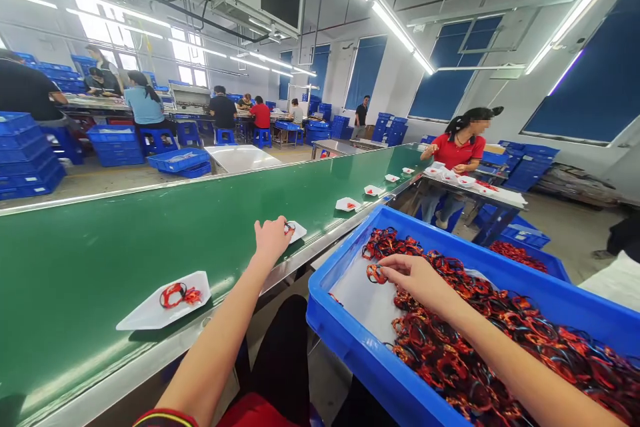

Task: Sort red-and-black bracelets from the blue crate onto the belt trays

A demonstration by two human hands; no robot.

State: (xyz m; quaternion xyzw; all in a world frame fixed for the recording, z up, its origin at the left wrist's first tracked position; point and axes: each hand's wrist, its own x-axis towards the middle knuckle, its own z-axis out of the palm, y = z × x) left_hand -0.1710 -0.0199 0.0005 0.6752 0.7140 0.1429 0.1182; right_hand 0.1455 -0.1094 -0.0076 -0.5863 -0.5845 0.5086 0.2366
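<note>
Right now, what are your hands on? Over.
Left hand at white tray, at a dark loop. Right hand in blue crate, on red-black cord loops. Second tray on green belt.

Nothing here is readable to me: I can make out no words, labels, numbers, brands or signs anywhere in my view.
</note>
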